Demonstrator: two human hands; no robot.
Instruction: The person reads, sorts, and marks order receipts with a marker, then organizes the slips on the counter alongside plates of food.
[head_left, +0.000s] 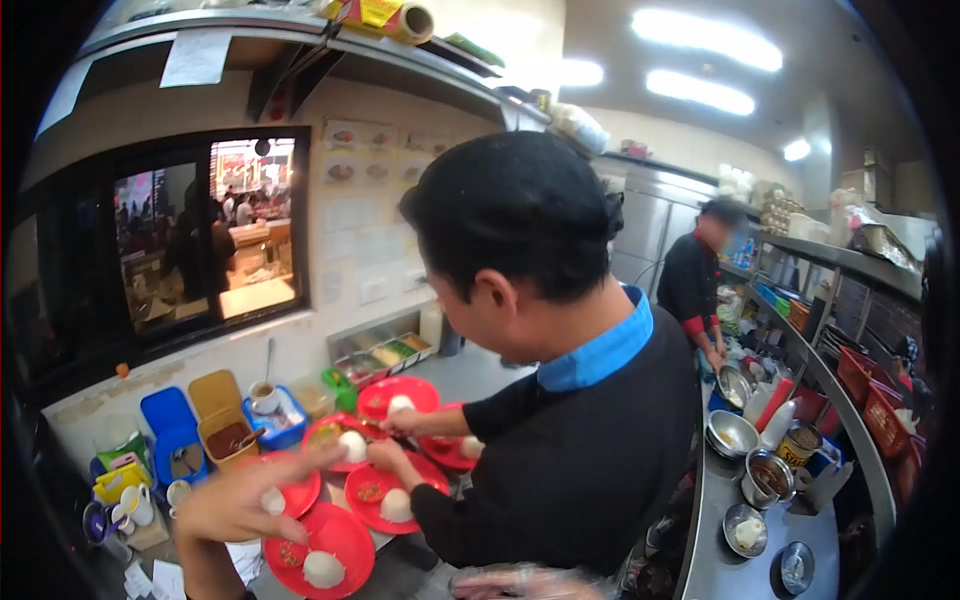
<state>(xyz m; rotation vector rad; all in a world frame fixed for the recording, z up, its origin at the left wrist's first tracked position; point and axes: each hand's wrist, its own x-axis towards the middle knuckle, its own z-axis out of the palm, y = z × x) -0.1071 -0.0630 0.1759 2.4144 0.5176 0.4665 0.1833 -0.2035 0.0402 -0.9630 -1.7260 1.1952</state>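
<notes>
My left hand (238,500) reaches in from the bottom left, fingers stretched out and thumb apart, with nothing visible in it. It hovers over the red plates, nearest to a red plate (345,530) bearing a white rounded mound of rice (324,569) and chopped bits. At the bottom edge is my right hand (525,582), blurred and cut off, seemingly in clear plastic; its fingers are not clear. Beside me a co-worker in black with a blue collar leans over the plates, one hand (388,458) by another red plate (368,490), the other (402,420) near a rice mound (352,446).
Blue tub (178,455), brown tub (228,440) and a cup (264,398) stand left along the wall. Behind the plates is a tray of ingredients (385,355). On the right counter (735,560) stand several metal bowls (768,475); another person works behind.
</notes>
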